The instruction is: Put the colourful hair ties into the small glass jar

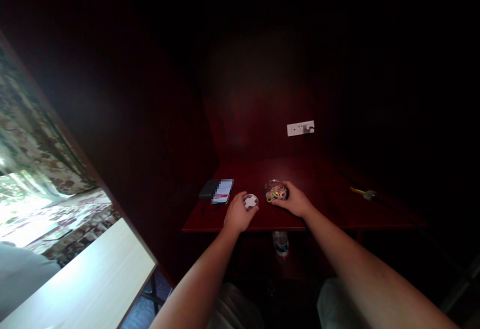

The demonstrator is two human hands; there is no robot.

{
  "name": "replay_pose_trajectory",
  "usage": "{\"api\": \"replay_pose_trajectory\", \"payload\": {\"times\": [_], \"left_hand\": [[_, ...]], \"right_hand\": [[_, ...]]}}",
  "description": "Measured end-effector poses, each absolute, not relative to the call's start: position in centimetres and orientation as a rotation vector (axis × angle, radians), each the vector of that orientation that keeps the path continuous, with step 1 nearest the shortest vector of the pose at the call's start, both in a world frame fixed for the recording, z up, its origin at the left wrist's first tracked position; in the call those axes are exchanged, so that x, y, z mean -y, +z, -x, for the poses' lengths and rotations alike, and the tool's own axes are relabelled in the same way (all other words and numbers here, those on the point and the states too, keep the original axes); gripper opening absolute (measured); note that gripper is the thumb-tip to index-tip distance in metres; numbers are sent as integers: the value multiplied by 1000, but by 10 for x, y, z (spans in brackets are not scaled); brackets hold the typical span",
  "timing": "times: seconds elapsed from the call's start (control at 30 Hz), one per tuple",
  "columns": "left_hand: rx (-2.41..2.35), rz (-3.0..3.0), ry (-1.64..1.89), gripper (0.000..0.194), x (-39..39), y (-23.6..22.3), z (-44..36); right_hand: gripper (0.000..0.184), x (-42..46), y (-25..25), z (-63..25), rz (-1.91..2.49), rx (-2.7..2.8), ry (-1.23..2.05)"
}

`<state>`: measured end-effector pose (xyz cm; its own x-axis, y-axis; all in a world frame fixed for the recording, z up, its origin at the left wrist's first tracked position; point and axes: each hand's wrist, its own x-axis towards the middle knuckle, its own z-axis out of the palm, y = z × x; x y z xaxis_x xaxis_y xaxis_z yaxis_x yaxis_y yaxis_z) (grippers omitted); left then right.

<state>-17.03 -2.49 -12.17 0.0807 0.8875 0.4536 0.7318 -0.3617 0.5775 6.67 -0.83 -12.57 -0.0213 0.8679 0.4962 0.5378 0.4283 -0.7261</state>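
Observation:
My left hand [239, 212] rests on the dark red desk [322, 189], its fingers curled round a small round whitish lid-like object [250, 201]. Just to the right, my right hand [294, 200] grips the side of a small clear glass jar [275, 190] that holds several small colourful pieces, yellow and pink among them. The jar stands upright on the desk, a little apart from the whitish object. Both forearms reach in from the bottom of the head view.
A phone [223, 191] with a lit screen lies left of my hands beside a dark flat object [208, 189]. A white wall socket [300, 128] sits on the back panel. A cable with a yellow end [362, 192] lies at right. A plastic bottle [280, 243] stands below the desk edge; a pale table [93, 279] at left.

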Motion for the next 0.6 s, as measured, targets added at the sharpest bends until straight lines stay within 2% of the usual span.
{"api": "replay_pose_trajectory", "payload": {"times": [0.27,0.6], "left_hand": [[-1598,-2167,1228,63,24,-119,170],[-1497,-2026,1339,62,13,-123,174]], "right_hand": [[69,6,-128,-67,1223,1729,390],[78,9,-125,-65,1185,1819,125]]}}
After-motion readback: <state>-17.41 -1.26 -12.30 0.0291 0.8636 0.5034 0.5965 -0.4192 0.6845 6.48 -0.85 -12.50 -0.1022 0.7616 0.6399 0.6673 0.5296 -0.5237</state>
